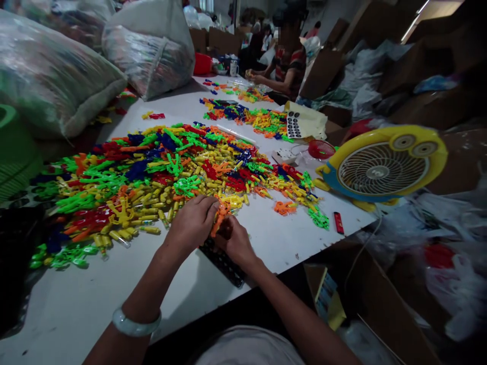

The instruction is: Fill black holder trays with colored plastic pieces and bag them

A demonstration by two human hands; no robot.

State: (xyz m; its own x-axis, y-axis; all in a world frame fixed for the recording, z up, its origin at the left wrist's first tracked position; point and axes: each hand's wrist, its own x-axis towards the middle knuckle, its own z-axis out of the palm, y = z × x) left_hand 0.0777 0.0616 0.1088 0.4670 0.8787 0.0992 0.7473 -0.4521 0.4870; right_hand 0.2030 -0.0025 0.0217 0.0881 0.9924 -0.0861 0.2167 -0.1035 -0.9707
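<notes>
Both my hands meet at the near edge of a heap of small plastic toy parts. My left hand (pixel 196 220) is closed, its fingers curled at an orange plastic toy piece (pixel 219 219). From the right, my right hand (pixel 236 242) grips the lower part of that same piece; some of its fingers are hidden. Beneath the hands lies a dark sheet with a dotted pattern (pixel 224 263). Yellow capped tubes (pixel 146 208) and green toy figures (pixel 186 185) are heaped just beyond my fingers.
A yellow fan (pixel 380 170) stands at the table's right, with a red lighter (pixel 338 223) near it. Large stuffed sacks (pixel 152 56) are at the back left. A green basket (pixel 17 152) is at far left. Another person (pixel 287 66) sits at the far side.
</notes>
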